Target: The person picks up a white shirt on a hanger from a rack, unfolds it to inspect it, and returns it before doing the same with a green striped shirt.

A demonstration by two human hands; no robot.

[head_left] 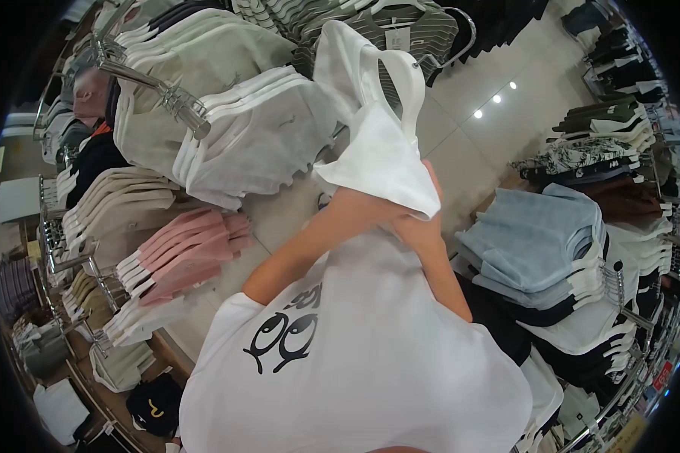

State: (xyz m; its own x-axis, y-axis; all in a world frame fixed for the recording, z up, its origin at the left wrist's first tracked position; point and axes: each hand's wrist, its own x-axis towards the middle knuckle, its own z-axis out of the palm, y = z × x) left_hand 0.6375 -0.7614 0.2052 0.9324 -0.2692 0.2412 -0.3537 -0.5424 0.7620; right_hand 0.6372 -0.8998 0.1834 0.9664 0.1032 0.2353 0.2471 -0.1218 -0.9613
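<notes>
A white shirt (pixel 381 151) hangs bunched in front of me on a white hanger (pixel 412 90), whose broad arm stands upright with its metal hook toward the right. My right hand (pixel 417 226) is closed around the lower right part of the shirt, and some fingertips show along its right edge. My left forearm reaches in from the left and passes under the shirt's lower edge. Cloth covers my left hand, so its fingers are hidden. Both wrists nearly meet below the garment.
Hanging grey shirts (pixel 261 136) and pink garments (pixel 185 249) line the left rack, with a chrome rail end (pixel 196 124) jutting out. Striped olive shirts (pixel 423 34) hang ahead. Light blue garments (pixel 533 234) hang close on my right. Tiled floor (pixel 468 143) runs between the racks.
</notes>
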